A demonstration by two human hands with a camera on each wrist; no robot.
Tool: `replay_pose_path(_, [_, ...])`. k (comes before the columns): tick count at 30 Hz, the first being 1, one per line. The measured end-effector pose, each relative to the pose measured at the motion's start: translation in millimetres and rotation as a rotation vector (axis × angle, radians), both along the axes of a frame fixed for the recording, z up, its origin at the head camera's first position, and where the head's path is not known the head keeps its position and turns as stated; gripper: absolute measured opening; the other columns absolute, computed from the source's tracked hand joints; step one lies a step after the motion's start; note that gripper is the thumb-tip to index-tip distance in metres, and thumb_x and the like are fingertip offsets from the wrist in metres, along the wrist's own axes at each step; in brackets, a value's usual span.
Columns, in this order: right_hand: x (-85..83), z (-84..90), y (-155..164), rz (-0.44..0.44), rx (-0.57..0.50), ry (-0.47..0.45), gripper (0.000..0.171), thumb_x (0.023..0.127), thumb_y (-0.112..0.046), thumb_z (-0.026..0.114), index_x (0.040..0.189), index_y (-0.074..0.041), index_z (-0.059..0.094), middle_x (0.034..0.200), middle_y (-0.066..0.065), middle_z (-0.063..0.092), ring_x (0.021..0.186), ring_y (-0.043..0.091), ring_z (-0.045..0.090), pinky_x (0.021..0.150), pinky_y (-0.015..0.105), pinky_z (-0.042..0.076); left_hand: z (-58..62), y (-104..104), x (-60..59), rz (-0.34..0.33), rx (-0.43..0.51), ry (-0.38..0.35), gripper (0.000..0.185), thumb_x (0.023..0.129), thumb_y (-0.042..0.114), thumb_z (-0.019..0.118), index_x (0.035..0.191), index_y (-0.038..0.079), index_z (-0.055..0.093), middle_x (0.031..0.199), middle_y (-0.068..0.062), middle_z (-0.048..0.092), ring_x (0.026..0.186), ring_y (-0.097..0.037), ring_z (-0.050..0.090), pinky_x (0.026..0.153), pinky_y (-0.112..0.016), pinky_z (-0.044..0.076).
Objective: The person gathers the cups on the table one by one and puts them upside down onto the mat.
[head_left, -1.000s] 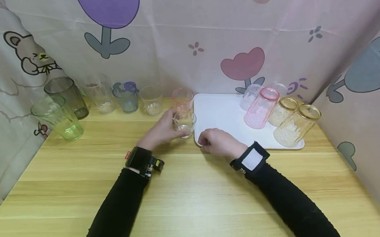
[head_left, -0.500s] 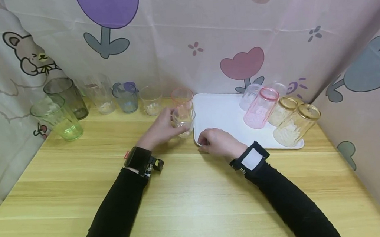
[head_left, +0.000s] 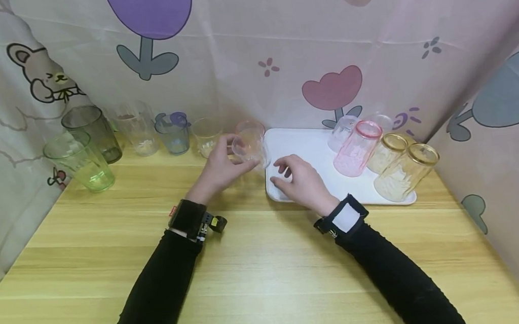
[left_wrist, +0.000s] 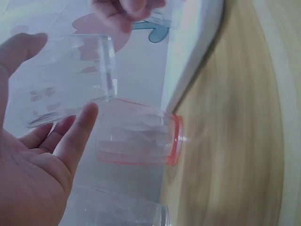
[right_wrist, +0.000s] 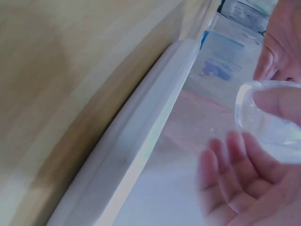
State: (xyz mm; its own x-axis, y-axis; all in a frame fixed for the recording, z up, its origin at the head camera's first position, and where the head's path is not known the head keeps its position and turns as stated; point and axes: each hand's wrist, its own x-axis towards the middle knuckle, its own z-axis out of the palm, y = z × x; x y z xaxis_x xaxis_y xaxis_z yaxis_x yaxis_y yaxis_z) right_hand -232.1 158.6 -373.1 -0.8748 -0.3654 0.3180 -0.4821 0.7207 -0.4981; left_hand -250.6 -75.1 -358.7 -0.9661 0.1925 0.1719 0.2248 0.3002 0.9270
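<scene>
My left hand (head_left: 219, 167) holds a clear glass (left_wrist: 70, 77) between thumb and fingers, lifted above the table and tilted. Behind it, in the head view, is a pink-rimmed glass (left_wrist: 136, 134), standing on the table and partly covered. My right hand (head_left: 304, 184) hovers over the left end of the white tray (head_left: 280, 137), fingers loosely bent and holding nothing. In the head view a small gap separates its fingertips from the clear glass; in the right wrist view the thumb overlaps the glass, and contact there is unclear.
Left of my hands stand a small clear glass (head_left: 207, 135), a blue glass (head_left: 173, 133), a tall clear glass (head_left: 140, 130), a dark grey glass (head_left: 97, 134) and a green glass (head_left: 81, 166). On the tray's right side are a pink glass (head_left: 356, 149) and amber glasses (head_left: 402, 176).
My left hand has raised the clear glass from the table and tilted it. My right hand has left the tray's front corner, moved slightly back and spread its fingers.
</scene>
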Motion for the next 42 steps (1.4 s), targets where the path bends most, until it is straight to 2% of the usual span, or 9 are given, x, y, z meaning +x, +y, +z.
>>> replay_pose_path(5, [-1.5, 1.2, 0, -0.011, -0.240, 0.082, 0.046, 0.092, -0.012, 0.075, 0.133, 0.000, 0.058, 0.114, 0.015, 0.063, 0.098, 0.032, 0.065, 0.079, 0.047, 0.060, 3.7, 3, 2.0, 0.007, 0.110, 0.032, 0.072, 0.087, 0.022, 0.084, 0.142, 0.005, 0.041, 0.140, -0.011, 0.049, 0.132, -0.035, 0.054, 0.099, -0.039, 0.057])
replay_pose_path(9, [-1.0, 2.9, -2, 0.008, -0.429, 0.121, 0.053, 0.094, -0.009, 0.074, 0.141, 0.000, 0.052, 0.127, 0.017, 0.058, 0.107, 0.034, 0.064, 0.084, 0.050, 0.060, 6.2, 7, 3.9, -0.030, 0.204, 0.029, 0.068, 0.088, 0.015, 0.082, 0.142, 0.003, 0.041, 0.141, -0.013, 0.048, 0.138, -0.034, 0.051, 0.103, -0.042, 0.055])
replay_pose_path(15, [1.4, 6.1, -4, 0.074, -0.583, 0.151, 0.060, 0.097, -0.009, 0.071, 0.150, -0.001, 0.045, 0.146, 0.018, 0.047, 0.127, 0.037, 0.055, 0.101, 0.049, 0.053, 8.2, 14, 7.5, -0.117, 0.285, 0.024, 0.065, 0.088, 0.006, 0.079, 0.141, 0.001, 0.042, 0.143, -0.015, 0.053, 0.141, -0.034, 0.049, 0.108, -0.044, 0.052])
replay_pose_path(20, [3.2, 8.1, -5, 0.138, -0.656, 0.142, 0.063, 0.097, -0.002, 0.067, 0.154, 0.000, 0.040, 0.151, 0.021, 0.043, 0.133, 0.039, 0.053, 0.107, 0.052, 0.050, 6.8, 19, 9.4, -0.195, 0.343, 0.023, 0.061, 0.087, -0.001, 0.077, 0.139, 0.001, 0.044, 0.143, -0.016, 0.055, 0.139, -0.035, 0.052, 0.104, -0.044, 0.055])
replay_pose_path(24, [4.4, 8.1, -5, 0.176, -0.677, 0.115, 0.059, 0.098, -0.001, 0.064, 0.153, -0.001, 0.042, 0.151, 0.018, 0.043, 0.130, 0.035, 0.056, 0.105, 0.044, 0.052, 5.1, 22, 10.5, -0.229, 0.375, 0.030, 0.060, 0.086, -0.005, 0.076, 0.136, 0.001, 0.043, 0.142, -0.018, 0.054, 0.138, -0.037, 0.052, 0.102, -0.043, 0.056])
replay_pose_path(32, [5.8, 7.3, -7, 0.260, -0.722, 0.119, 0.050, 0.099, 0.002, 0.062, 0.147, 0.006, 0.048, 0.144, 0.021, 0.045, 0.128, 0.048, 0.051, 0.104, 0.036, 0.055, 4.5, 22, 12.1, -0.252, 0.404, 0.000, 0.061, 0.085, -0.005, 0.074, 0.137, 0.001, 0.042, 0.144, -0.017, 0.050, 0.140, -0.035, 0.050, 0.105, -0.039, 0.054])
replay_pose_path(36, [5.4, 6.8, -7, 0.263, -0.765, 0.121, 0.051, 0.096, 0.009, 0.064, 0.145, 0.007, 0.051, 0.141, 0.020, 0.047, 0.126, 0.040, 0.053, 0.103, 0.035, 0.055, 4.6, 22, 12.3, -0.266, 0.405, -0.015, 0.061, 0.087, -0.003, 0.073, 0.139, -0.002, 0.041, 0.146, -0.020, 0.048, 0.142, -0.041, 0.046, 0.107, -0.040, 0.053])
replay_pose_path(38, [5.4, 7.1, -6, 0.266, -0.783, 0.129, 0.050, 0.097, 0.006, 0.066, 0.144, 0.007, 0.052, 0.140, 0.020, 0.048, 0.124, 0.037, 0.054, 0.102, 0.032, 0.056, 4.1, 22, 12.0, -0.269, 0.397, -0.023, 0.061, 0.087, -0.002, 0.072, 0.140, -0.002, 0.041, 0.148, -0.021, 0.046, 0.143, -0.041, 0.046, 0.108, -0.040, 0.052])
replay_pose_path(42, [5.2, 9.2, -4, 0.268, -0.807, 0.167, 0.052, 0.100, -0.017, 0.071, 0.142, 0.007, 0.053, 0.138, 0.016, 0.051, 0.121, 0.030, 0.055, 0.100, 0.031, 0.056, 3.4, 22, 11.1, -0.279, 0.367, -0.032, 0.067, 0.087, -0.002, 0.073, 0.145, -0.003, 0.039, 0.151, -0.023, 0.045, 0.140, -0.038, 0.049, 0.107, -0.041, 0.053])
